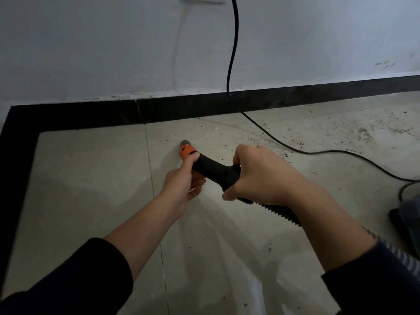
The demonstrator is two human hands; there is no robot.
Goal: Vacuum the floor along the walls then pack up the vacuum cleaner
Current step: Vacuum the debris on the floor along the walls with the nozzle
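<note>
I hold a black vacuum hose handle (213,170) over the pale tiled floor (91,178). Its front end carries an orange collar (186,152) and a short grey tip that points toward the wall. My left hand (184,180) grips the handle just behind the orange collar, thumb on top. My right hand (259,173) is closed around the rear of the handle, where the ribbed black hose (281,212) leaves and runs back to the lower right under my forearm.
A black skirting board (204,108) lines the white wall (113,53) and turns at the left corner. A black power cord (231,53) hangs down the wall and trails right across the floor. Dark dirt specks (363,130) lie scattered at the right. A dark object (404,214) sits at the right edge.
</note>
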